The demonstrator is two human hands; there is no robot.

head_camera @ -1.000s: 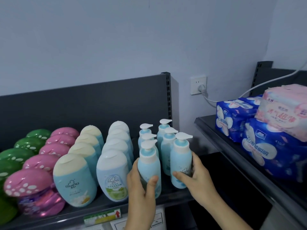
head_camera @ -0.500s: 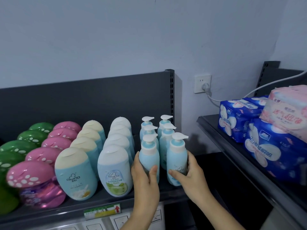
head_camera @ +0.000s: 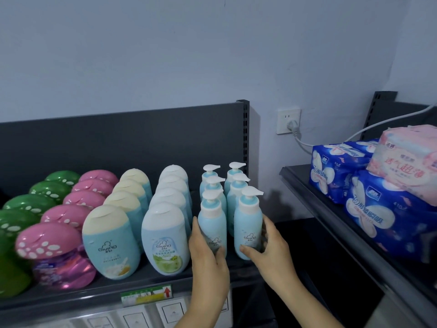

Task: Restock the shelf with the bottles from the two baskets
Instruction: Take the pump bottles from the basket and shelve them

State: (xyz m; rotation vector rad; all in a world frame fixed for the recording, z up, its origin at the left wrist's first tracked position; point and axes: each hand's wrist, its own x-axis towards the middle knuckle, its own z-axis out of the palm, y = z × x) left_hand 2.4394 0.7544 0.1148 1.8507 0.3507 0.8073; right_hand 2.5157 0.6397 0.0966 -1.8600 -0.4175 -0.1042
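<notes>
Altogether six pump bottles [head_camera: 248, 223] stand in two rows, left hand [head_camera: 208, 268] and right hand [head_camera: 272, 252] each gripping a front one

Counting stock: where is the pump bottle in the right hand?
Head view, right of centre: the pump bottle in the right hand is at the front of the shelf's rightmost row, beside the bottle in the left hand.

A shop: dark display shelf [head_camera: 132, 143], rows of identical bottles [head_camera: 165, 235], price-tag strip [head_camera: 146, 298] along its edge.
</notes>
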